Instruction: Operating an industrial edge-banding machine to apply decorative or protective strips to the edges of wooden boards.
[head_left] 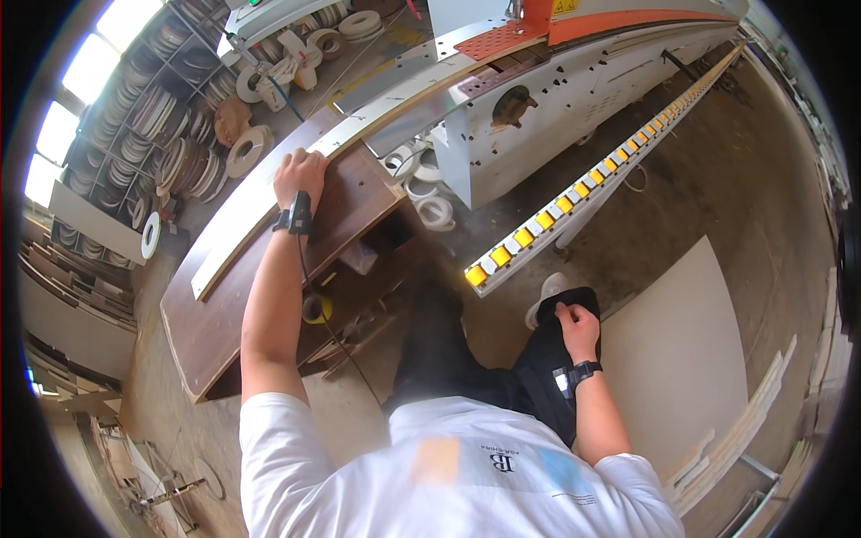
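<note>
My left hand [300, 176] reaches forward onto a long, narrow white board [242, 235]. Its fingers are bent and pressed together over the board, close to where the metal machine bed begins. Beneath the board is a brown wooden bench [211, 323]; the board's far part runs along the machine bed toward the orange guard. My right hand [579, 330] hangs low in front of my dark trouser leg, its fingers curled together. Whether anything is between those fingers I cannot make out. Each wrist wears a black band with a small device.
A rail of yellow and grey rollers [545, 221] juts toward me from the right. The machine's white side panel [520, 134] stands ahead, below an orange guard [619, 20]. A pale sheet [682, 332] lies right of my leg. Shelves of edge-band rolls [148, 125] stand far left.
</note>
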The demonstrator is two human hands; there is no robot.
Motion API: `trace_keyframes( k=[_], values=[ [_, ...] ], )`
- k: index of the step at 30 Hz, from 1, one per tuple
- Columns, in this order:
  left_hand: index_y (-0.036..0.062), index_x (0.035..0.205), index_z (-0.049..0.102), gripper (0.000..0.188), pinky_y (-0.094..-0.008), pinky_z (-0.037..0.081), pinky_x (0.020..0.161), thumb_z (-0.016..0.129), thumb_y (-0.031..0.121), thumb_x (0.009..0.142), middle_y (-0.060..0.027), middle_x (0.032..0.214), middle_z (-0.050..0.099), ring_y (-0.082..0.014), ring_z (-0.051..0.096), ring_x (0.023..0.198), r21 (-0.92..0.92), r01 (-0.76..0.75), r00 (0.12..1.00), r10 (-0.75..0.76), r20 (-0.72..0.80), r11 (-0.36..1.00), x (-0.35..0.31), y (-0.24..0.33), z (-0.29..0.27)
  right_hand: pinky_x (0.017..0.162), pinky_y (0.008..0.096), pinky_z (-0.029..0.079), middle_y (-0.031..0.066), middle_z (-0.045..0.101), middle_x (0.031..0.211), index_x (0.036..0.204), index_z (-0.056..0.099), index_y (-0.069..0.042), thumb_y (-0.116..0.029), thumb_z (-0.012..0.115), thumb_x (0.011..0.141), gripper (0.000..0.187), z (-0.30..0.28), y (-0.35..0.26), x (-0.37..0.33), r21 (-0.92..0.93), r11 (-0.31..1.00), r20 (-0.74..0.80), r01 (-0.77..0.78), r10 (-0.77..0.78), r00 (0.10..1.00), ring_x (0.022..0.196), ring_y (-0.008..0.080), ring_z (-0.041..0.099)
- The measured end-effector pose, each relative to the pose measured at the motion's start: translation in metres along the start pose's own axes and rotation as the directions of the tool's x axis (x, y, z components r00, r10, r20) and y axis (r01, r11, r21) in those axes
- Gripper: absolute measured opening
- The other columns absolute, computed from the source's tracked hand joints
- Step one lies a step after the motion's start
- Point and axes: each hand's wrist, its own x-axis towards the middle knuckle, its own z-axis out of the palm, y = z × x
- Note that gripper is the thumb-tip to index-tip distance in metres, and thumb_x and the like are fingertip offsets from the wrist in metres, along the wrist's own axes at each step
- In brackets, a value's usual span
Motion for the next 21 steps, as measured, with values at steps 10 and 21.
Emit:
trace_keyframes(
  k=[10, 21],
  values=[
    [0.0178, 0.097, 0.080, 0.024, -0.0456, 0.053, 0.095, 0.067, 0.038, 0.101, -0.0043, 0.111, 0.070, -0.0284, 0.065, 0.114, -0.101, -0.026, 1.000, 0.027, 0.007, 0.995, 0.053, 0.051, 0.035, 0.062, 0.0375, 0.047, 0.0108, 0.065, 0.067, 0.080, 0.073, -0.002, -0.040, 0.080, 0.096, 0.042, -0.007, 0.003, -0.004, -0.023, 1.000, -0.021, 0.010, -0.010, 1.000, 0.061, 0.0226, 0.062],
    [0.0214, 0.113, 0.077, 0.016, -0.0447, 0.056, 0.094, 0.072, 0.029, 0.100, 0.0005, 0.117, 0.075, -0.0282, 0.069, 0.111, -0.113, -0.120, 0.992, 0.114, -0.060, 0.986, -0.018, -0.031, 0.004, 0.064, 0.0319, 0.045, 0.0036, 0.062, 0.067, 0.083, 0.070, 0.001, -0.032, 0.078, 0.101, 0.038, -0.018, 0.012, -0.020, 0.199, 0.980, -0.056, 0.010, 0.001, 0.998, 0.064, 0.0120, 0.054]
  ],
)
